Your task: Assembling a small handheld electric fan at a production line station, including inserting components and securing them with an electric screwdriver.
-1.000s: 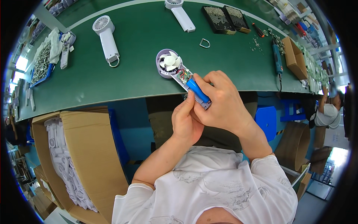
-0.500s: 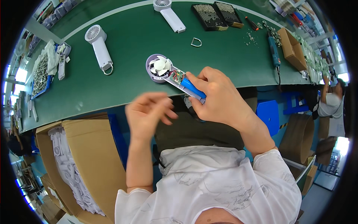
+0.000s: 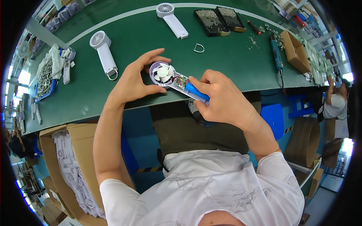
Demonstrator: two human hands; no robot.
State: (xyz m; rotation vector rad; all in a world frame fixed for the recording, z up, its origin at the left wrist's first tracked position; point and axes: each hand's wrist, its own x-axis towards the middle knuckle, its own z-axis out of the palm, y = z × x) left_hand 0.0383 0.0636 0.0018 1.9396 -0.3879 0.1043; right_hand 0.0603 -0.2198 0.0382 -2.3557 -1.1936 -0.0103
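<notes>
An opened handheld fan (image 3: 178, 82) is held level at the near edge of the bench, its white blades, small circuit board with wires and blue battery cell exposed. My right hand (image 3: 222, 96) grips its handle end, thumb and fingers on either side of the blue cell (image 3: 197, 91). Around the round lilac head curls my left hand (image 3: 132, 81), thumb at the near rim and fingers at the far rim, with one finger stretched clear. Beyond it lie two closed white fans, one (image 3: 103, 52) at the left with a metal ring, another (image 3: 172, 22) farther back.
A loose D-shaped ring (image 3: 198, 48) lies on the green bench (image 3: 139, 37). Farther right are black trays of small parts (image 3: 212, 22), a screwdriver (image 3: 254, 27), an electric driver (image 3: 277, 54) and a cardboard box (image 3: 295, 52). A carton of white parts (image 3: 73, 169) stands lower left.
My left hand has moved up and left from in front of the fan and now curves round its head. My right hand keeps its hold with little movement.
</notes>
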